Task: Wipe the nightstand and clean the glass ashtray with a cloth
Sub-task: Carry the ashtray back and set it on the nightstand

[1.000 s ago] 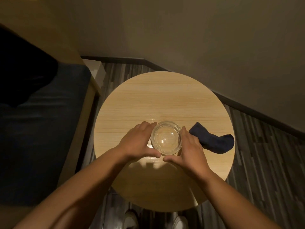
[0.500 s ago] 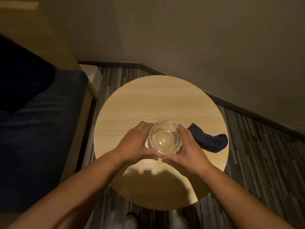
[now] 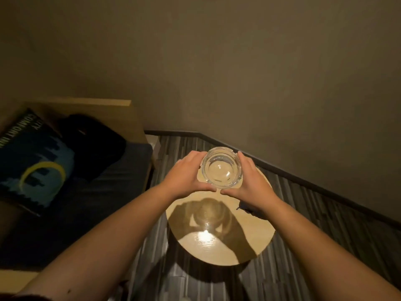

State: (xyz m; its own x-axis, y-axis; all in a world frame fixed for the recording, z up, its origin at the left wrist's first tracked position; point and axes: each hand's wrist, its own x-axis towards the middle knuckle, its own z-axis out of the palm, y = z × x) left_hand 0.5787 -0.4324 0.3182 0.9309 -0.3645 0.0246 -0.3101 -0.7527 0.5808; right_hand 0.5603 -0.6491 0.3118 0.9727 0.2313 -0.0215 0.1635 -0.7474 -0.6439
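Head — cloth [image 3: 246,207] mostly hidden, rt wrist.

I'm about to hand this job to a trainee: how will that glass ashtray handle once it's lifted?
The glass ashtray looks thick-walled, so probably heavy for its size. The left hand and right hand both grip its sides, hinting that smooth glass may be slippery. Held above the nightstand, it would likely chip or break if dropped.
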